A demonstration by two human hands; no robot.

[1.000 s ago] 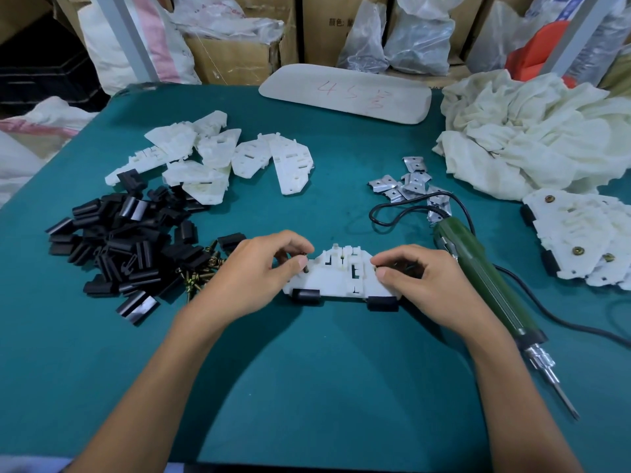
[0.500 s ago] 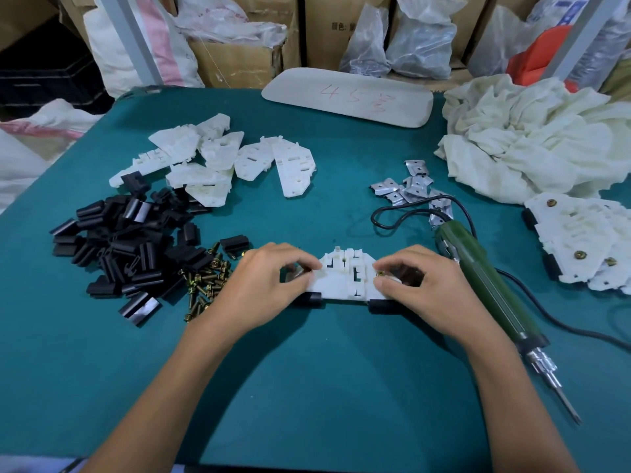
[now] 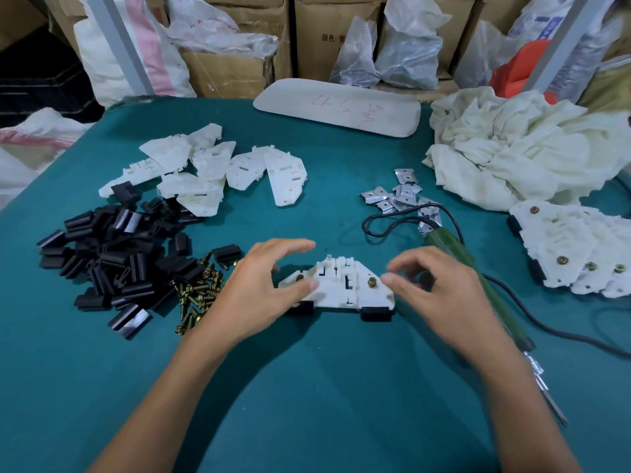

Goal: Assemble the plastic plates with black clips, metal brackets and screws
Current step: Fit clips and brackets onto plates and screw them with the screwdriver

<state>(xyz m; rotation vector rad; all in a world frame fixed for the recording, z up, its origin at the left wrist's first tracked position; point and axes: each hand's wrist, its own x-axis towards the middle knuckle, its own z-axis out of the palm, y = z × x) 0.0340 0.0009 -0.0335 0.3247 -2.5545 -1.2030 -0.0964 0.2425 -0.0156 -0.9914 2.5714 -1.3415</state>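
Bright, even overhead light, soft shadows under both forearms, motion-blurred right hand (image 3: 440, 288), wide-angle bending at the edges

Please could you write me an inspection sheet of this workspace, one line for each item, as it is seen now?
Surface: teal table cover, flat.
Job's things: plate assembly in the middle, with two screws set in and fitted clips on its near edge; loose plates, black clip pile and loose screws to the left; metal brackets behind; finished assemblies at right; green screwdriver lying by the right hand.
Clutter: cream cloth heap; pale board with red writing.
Hands: left hand, thumb rests on the assembly; right hand beside it, blurred, seems to hold nothing.
Cables: black cord loops by the brackets.
Surroundings: cardboard boxes, plastic bags.
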